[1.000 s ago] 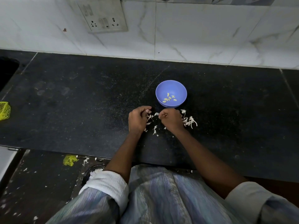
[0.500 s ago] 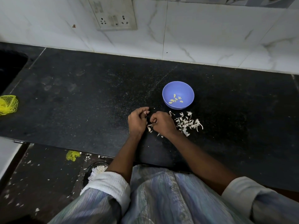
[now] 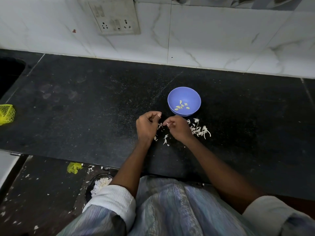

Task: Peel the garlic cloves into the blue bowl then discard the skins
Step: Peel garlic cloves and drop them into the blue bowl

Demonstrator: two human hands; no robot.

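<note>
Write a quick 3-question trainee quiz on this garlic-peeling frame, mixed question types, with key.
1. True or false: the blue bowl is empty.
2. The biggest pile of garlic skins lies: A) inside the bowl B) on the counter beside the right hand C) by the yellow net.
3. Fill in: the left hand rests on the ____.

Key: 1 false, peeled cloves lie in it; 2 B; 3 counter.

A black speckled stone bench runs beneath a white marble-patterned tiled wall, where a grimy switch-and-socket plate is mounted. A yellow mesh net lies at the bench's left edge; another yellow scrap rests on the dark, littered floor below.
</note>
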